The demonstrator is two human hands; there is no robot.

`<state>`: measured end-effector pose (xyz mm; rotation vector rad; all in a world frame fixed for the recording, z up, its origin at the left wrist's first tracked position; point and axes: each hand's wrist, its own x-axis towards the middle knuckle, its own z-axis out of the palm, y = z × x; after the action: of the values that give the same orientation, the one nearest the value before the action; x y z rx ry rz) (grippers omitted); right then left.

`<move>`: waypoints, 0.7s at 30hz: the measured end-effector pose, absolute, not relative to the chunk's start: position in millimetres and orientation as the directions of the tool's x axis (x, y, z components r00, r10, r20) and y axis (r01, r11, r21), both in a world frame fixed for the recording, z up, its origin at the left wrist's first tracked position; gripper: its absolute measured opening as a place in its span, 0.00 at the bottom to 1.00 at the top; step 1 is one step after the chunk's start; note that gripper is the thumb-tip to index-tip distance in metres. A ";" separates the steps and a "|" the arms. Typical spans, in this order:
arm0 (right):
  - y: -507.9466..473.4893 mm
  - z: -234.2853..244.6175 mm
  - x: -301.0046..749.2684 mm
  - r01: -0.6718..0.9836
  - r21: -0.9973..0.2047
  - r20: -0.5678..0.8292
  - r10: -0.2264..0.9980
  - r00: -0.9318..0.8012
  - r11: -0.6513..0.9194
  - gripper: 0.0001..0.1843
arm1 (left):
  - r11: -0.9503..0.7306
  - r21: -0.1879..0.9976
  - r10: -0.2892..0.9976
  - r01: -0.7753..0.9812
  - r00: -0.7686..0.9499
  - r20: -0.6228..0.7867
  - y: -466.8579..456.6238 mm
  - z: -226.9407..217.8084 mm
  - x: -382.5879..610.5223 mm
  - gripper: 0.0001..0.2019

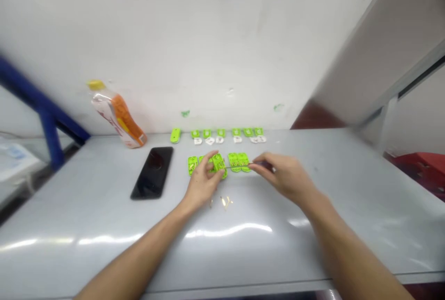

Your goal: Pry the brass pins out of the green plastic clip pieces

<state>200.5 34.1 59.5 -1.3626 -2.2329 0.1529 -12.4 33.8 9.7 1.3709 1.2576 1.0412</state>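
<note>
My left hand [204, 178] is pinched on a small bright green plastic part [219, 162], held just above a row of similar green parts [238, 161] lying on the grey table [104, 226]. My right hand [283, 173] is closed around a thin tool [261, 166] whose slender tip points left toward the held green part. A few tiny gold-coloured pieces [225, 201] lie on the table just in front of my left hand.
A second row of green parts [236, 132] with small white pieces [209, 140] sits by the wall. A black phone [153, 171] lies left of my hands. An orange and white bottle [116, 114] leans against the wall. Blue frame at far left, red object at right.
</note>
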 end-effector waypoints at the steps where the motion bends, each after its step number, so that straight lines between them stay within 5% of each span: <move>1: 35.0 58.2 200.3 0.840 -0.298 0.392 0.861 -0.324 0.453 0.18 | 0.000 0.988 0.994 0.156 0.105 -0.017 34.0 9.8 -12.6 0.29; 3: 35.1 57.1 199.4 0.867 -0.267 0.398 0.867 -0.299 0.421 0.18 | -0.008 0.988 0.995 0.152 0.104 -0.008 34.1 9.8 -12.9 0.29; 8: 32.7 59.5 199.0 0.697 -0.461 0.322 0.835 -0.446 0.550 0.09 | -0.036 0.982 0.996 0.184 0.081 0.022 34.6 5.8 -14.0 0.27; 14: 36.2 55.9 198.2 0.896 -0.197 0.418 0.860 -0.291 0.399 0.22 | -0.061 0.987 0.993 0.146 0.112 0.045 34.3 2.1 -13.3 0.27; 18: 32.0 60.5 198.2 0.755 -0.420 0.289 0.863 -0.414 0.503 0.13 | -0.044 0.987 0.997 0.157 0.072 0.033 35.1 1.9 -14.0 0.28; 21: 31.1 60.8 198.9 0.734 -0.437 0.295 0.854 -0.429 0.520 0.08 | -0.053 0.988 0.997 0.143 0.065 0.044 35.6 1.2 -15.0 0.28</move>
<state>198.9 31.1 60.8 -1.2950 -2.2829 0.3333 -15.0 35.6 1.2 1.3808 1.2449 1.1267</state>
